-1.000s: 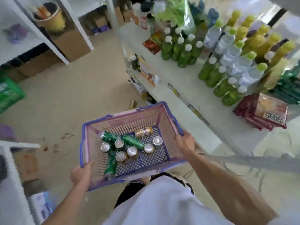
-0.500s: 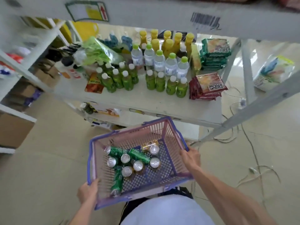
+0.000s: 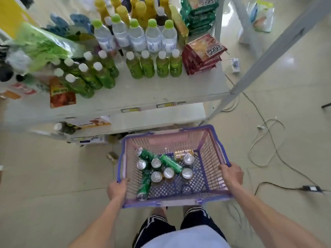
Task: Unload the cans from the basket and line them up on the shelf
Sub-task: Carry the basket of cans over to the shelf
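Note:
A purple-rimmed pink basket (image 3: 209, 138) hangs in front of me, below the shelf. My left hand (image 3: 117, 189) grips its left rim and my right hand (image 3: 232, 173) grips its right rim. Inside lie several cans: green cans (image 3: 170, 162) on their sides, silver-topped cans (image 3: 169, 172) upright, and a gold can (image 3: 182, 153) at the back. The white shelf (image 3: 143, 92) has a bare strip along its front edge.
Green tea bottles (image 3: 154, 65), water bottles (image 3: 153, 38), yellow bottles and red snack packs (image 3: 204, 54) fill the shelf's back. A lower shelf (image 3: 155, 115) sits beneath. A stray can (image 3: 112, 156) lies on the floor left of the basket. Cables (image 3: 265, 133) trail on the right.
The view has swung round to face the shelf and come closer to it. The basket stays held in both hands, now further right and lower in view.

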